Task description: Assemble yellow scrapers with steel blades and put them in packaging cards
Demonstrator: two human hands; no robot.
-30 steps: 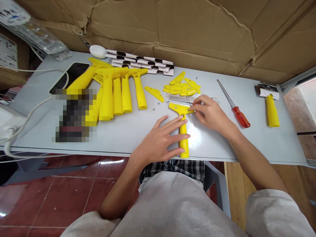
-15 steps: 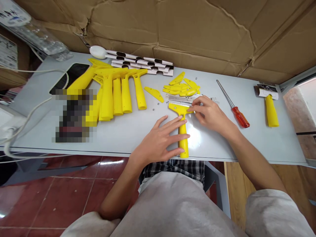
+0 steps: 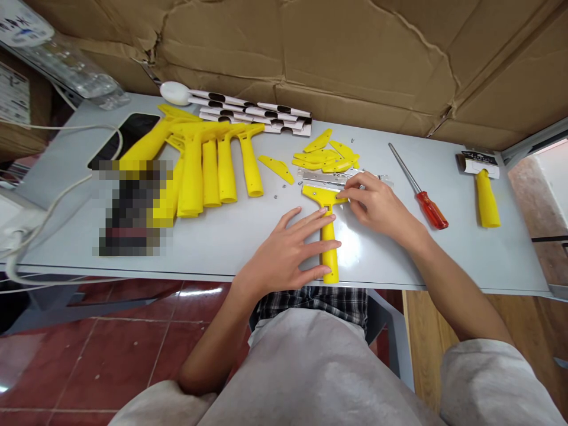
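Observation:
A yellow scraper [image 3: 329, 251] lies on the table in front of me, its wide head pointing away and a metal strip along the head's far edge. Across its handle rests my left hand [image 3: 290, 251], open, fingers spread and lying on the plastic. My right hand [image 3: 375, 204] is closed in a pinch at the right end of the scraper head; whatever is between the fingertips is hidden. A small screw shows in the head's left hole. Just beyond lie metal blade strips [image 3: 326, 177] and several curved yellow cover pieces [image 3: 317, 157], partly behind my right hand.
Several yellow scraper handles [image 3: 190, 171] are grouped at left, near a phone [image 3: 133, 133] and a blurred-out patch. Printed card sleeves [image 3: 266, 112] and a white spoon [image 3: 174, 93] lie behind. To the right are a red-handled screwdriver [image 3: 430, 210] and another scraper [image 3: 487, 198]. Cardboard [image 3: 332, 59] walls the back.

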